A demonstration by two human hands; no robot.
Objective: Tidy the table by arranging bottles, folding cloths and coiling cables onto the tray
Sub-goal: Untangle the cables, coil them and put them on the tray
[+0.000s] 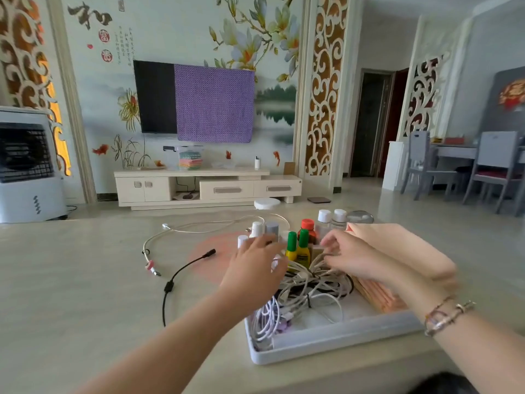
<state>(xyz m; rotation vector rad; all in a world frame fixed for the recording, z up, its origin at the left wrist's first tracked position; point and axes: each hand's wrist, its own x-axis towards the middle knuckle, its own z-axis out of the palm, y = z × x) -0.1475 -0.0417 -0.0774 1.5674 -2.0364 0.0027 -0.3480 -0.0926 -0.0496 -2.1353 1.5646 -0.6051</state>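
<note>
Cables (306, 291) sit bundled in the tray (335, 341), straight ahead under both hands; two loose cables (170, 280) lie left on the table, their lengths running away from the person, nearer the left hand (255, 263). Left hand hovers open, fingers spread, over the bottles (298, 248). Right hand (349, 257) curls onto the bundle's top strands.

Bare table (85, 280) lies open to the left, crossed only by a black cable (181, 273) and a white cable (204, 226) looping behind it. The white tray (335, 339) is crowded: coiled cables (306, 291) fill its near half, bottles (301, 245) stand packed along the far side, and folded peach cloths (397, 251) block the right.
</note>
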